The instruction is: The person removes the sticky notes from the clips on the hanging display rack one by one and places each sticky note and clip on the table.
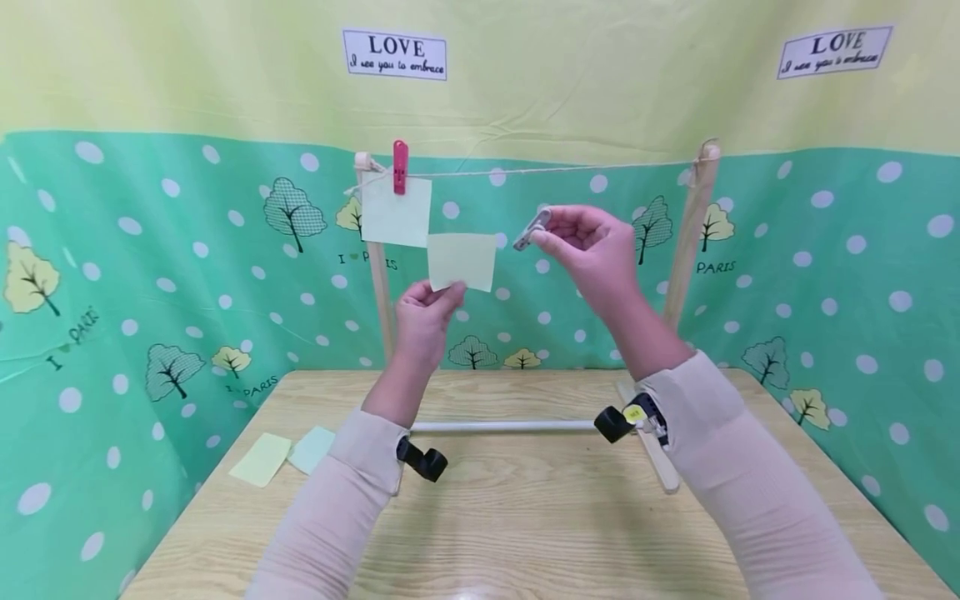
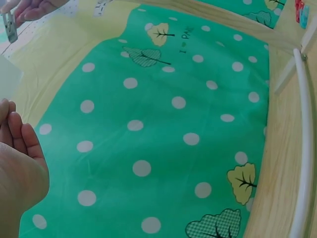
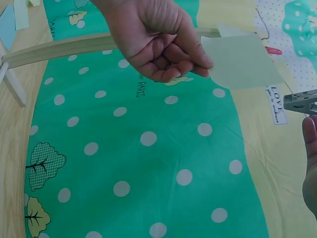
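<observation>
My left hand (image 1: pixel 424 325) pinches a pale yellow-green paper note (image 1: pixel 462 260) by its lower edge, thumb in front, and holds it up below the string (image 1: pixel 525 172). To the right of it, my right hand (image 1: pixel 602 258) grips a grey clothespin (image 1: pixel 532 229) between thumb and fingers, apart from the note. At the string's left end a red clothespin (image 1: pixel 401 167) clips another pale note (image 1: pixel 395 210), which hangs down. In the right wrist view the held note (image 3: pixel 242 63) and the grey clothespin (image 3: pixel 299 102) face each other across a gap.
Wooden posts (image 1: pixel 690 233) at both sides hold the string over the wooden table (image 1: pixel 495 517). A white rod (image 1: pixel 517 426) runs low between them. Yellow (image 1: pixel 261 460) and light blue (image 1: pixel 311 450) notes lie at the left. Coloured clothespins (image 2: pixel 300 12) sit at the right in the left wrist view.
</observation>
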The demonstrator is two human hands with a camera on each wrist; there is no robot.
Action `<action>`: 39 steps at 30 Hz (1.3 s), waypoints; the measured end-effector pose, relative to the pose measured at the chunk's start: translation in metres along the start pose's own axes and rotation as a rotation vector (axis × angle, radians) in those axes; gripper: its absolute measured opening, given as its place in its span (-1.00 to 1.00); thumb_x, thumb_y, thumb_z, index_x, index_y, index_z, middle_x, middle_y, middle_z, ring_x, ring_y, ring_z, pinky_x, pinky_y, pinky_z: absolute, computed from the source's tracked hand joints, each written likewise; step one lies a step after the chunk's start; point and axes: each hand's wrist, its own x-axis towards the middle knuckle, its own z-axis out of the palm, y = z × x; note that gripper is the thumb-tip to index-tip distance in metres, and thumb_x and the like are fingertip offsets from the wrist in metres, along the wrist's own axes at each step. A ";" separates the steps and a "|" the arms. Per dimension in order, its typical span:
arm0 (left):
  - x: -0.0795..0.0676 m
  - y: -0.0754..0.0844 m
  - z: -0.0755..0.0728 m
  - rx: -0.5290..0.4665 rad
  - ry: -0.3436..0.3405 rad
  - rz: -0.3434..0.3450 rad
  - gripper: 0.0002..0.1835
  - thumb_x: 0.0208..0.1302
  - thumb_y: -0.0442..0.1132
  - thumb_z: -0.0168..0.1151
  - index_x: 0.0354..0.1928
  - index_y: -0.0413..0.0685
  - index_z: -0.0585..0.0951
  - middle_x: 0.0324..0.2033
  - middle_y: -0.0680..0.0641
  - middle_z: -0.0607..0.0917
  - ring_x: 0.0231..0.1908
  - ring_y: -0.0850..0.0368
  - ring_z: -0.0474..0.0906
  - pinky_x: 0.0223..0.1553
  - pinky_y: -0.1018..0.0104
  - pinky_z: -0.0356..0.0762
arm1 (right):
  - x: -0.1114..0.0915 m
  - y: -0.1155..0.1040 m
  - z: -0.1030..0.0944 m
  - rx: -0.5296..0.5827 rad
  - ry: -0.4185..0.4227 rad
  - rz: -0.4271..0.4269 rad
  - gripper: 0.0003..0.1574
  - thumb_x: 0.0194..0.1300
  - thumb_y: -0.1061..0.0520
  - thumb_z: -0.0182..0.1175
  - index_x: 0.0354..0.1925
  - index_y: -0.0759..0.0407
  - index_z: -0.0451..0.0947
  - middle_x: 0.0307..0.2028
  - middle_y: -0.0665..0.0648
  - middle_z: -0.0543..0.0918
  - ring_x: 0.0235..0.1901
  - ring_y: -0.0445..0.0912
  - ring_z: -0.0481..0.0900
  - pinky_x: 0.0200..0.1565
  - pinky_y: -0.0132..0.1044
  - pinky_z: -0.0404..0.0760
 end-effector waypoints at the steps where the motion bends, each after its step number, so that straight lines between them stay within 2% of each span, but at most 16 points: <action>1: -0.001 0.000 0.000 0.002 -0.004 -0.002 -0.79 0.18 -0.55 0.30 -0.39 -0.07 0.71 -0.40 0.00 0.76 -0.44 0.22 0.61 -0.17 0.41 0.64 | -0.003 0.001 -0.002 -0.003 0.000 -0.007 -0.71 0.12 0.29 0.43 -0.16 0.37 0.67 -0.33 0.13 0.71 -0.34 -0.04 0.62 -0.23 -0.41 0.65; 6: -0.008 0.003 -0.002 0.011 -0.016 -0.023 -0.78 0.21 -0.56 0.26 -0.35 -0.07 0.72 -0.37 0.00 0.76 -0.44 0.21 0.60 -0.15 0.40 0.63 | -0.018 0.003 -0.011 0.025 -0.011 -0.014 -0.71 0.11 0.33 0.43 -0.15 0.39 0.66 -0.32 0.14 0.71 -0.33 -0.04 0.63 -0.22 -0.40 0.66; 12: -0.015 0.008 -0.005 0.016 -0.029 -0.009 -0.76 0.20 -0.56 0.27 -0.31 -0.05 0.72 -0.34 -0.01 0.77 -0.42 0.20 0.63 -0.10 0.36 0.63 | -0.032 0.004 -0.025 0.073 -0.027 0.010 -0.69 0.12 0.33 0.42 -0.12 0.34 0.66 -0.28 0.18 0.71 -0.29 -0.03 0.64 -0.20 -0.40 0.66; 16: -0.019 0.012 -0.009 0.010 -0.024 -0.002 -0.78 0.19 -0.54 0.30 -0.29 -0.06 0.73 -0.32 -0.01 0.77 -0.37 0.20 0.66 -0.10 0.36 0.64 | -0.039 0.006 -0.037 0.125 -0.010 0.004 -0.68 0.11 0.38 0.41 -0.11 0.37 0.65 -0.27 0.18 0.71 -0.28 -0.05 0.65 -0.19 -0.39 0.67; 20: -0.022 0.015 -0.015 -0.003 -0.001 0.005 -0.77 0.21 -0.58 0.26 -0.32 -0.08 0.71 -0.37 0.00 0.76 -0.40 0.19 0.66 -0.15 0.36 0.65 | -0.049 0.007 -0.049 0.156 -0.018 0.007 -0.68 0.11 0.43 0.38 -0.11 0.40 0.63 -0.26 0.18 0.71 -0.27 -0.05 0.64 -0.17 -0.40 0.66; 28: -0.030 0.022 -0.025 0.001 0.043 -0.003 -0.77 0.21 -0.59 0.24 -0.31 -0.11 0.69 -0.39 -0.02 0.75 -0.47 0.19 0.63 -0.20 0.40 0.65 | -0.065 0.009 -0.069 0.138 -0.042 0.002 -0.65 0.10 0.50 0.34 -0.08 0.44 0.61 -0.24 0.17 0.71 -0.27 -0.07 0.65 -0.16 -0.41 0.66; 39: -0.043 0.027 -0.038 0.018 0.029 -0.015 -0.79 0.22 -0.57 0.25 -0.30 -0.11 0.71 -0.37 -0.02 0.75 -0.40 0.18 0.64 -0.21 0.41 0.64 | -0.087 0.010 -0.086 0.072 -0.111 0.032 -0.61 0.12 0.51 0.31 -0.04 0.44 0.59 -0.22 0.14 0.68 -0.24 -0.10 0.64 -0.16 -0.44 0.65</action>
